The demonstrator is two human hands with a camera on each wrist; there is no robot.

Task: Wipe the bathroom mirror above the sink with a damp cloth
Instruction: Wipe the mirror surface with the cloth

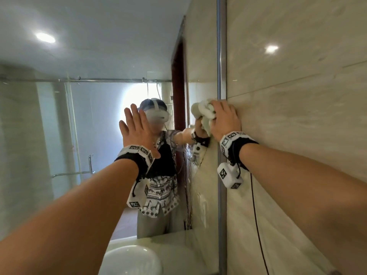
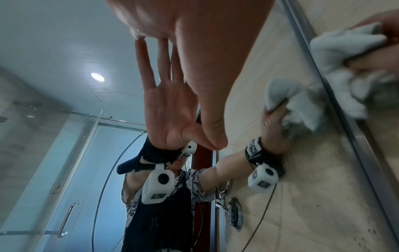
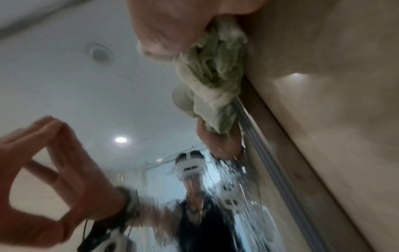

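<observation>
The mirror (image 1: 89, 116) fills the left of the head view, bounded by a metal frame strip (image 1: 222, 56). My right hand (image 1: 224, 118) grips a bunched pale green cloth (image 1: 205, 112) and holds it against the glass at the mirror's right edge. The right wrist view shows the cloth (image 3: 215, 76) crumpled under my right hand (image 3: 172, 25), beside the frame (image 3: 270, 162). My left hand (image 1: 135, 124) lies flat on the glass with straight fingers, left of the cloth. In the left wrist view its fingertips (image 2: 138, 34) meet their reflection. Wet streaks (image 1: 198, 185) run down below the cloth.
A beige tiled wall (image 1: 297, 96) stands right of the frame. A black cable (image 1: 256, 215) hangs from my right wrist along that wall. A white basin (image 1: 131, 261) shows low in the glass. The mirror reflects a glass shower door (image 1: 59, 126) and me.
</observation>
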